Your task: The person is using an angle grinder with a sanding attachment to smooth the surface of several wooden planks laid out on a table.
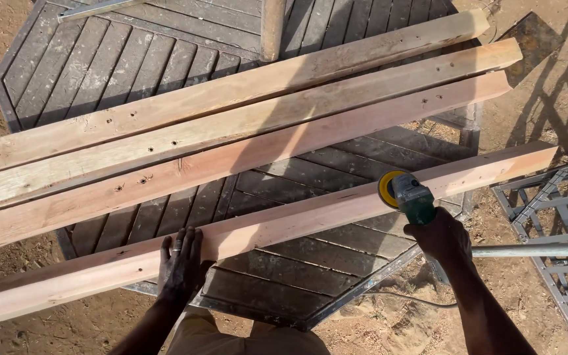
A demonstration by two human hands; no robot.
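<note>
Left hand (180,263) flat, fingers spread, pressing the nearest plank (264,230) onto the dark slatted metal worktop (297,276). Right hand (443,238) clamped round green angle grinder (407,194), yellow disc on that plank's top face. Metal pipe (534,250) and grating (560,217) at right. Three more planks (231,131) lie beyond, side by side; sandy ground around.

Harsh low sunlight, long lattice shadows, sharp focus throughout.
</note>
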